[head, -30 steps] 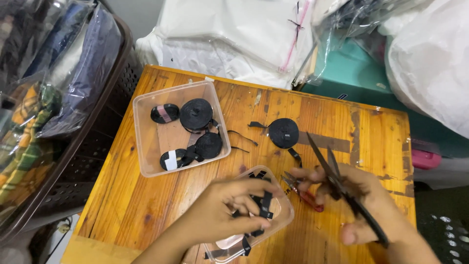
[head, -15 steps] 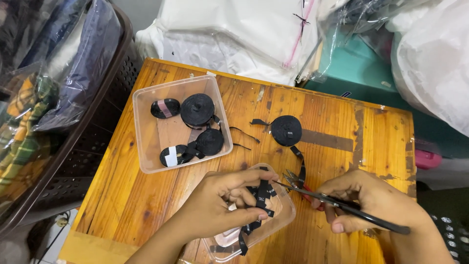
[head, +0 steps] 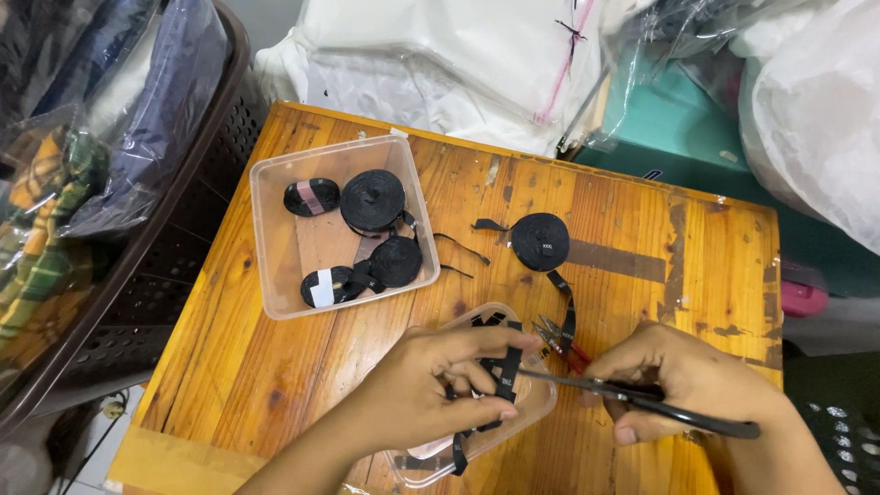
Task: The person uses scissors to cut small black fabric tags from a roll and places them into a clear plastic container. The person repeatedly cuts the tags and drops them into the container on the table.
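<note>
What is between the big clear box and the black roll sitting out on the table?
Thin black ribbon scraps lie on bare wooden table, seen from the head view.

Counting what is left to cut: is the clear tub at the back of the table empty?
No: the clear tub holds several black ribbon rolls.

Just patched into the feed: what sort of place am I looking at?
Probably a small home garment or trimming workspace: a worn wooden table, a clear plastic tub of black ribbon rolls, bagged folded cloth in a dark basket, and black scissors cutting ribbon.
</note>
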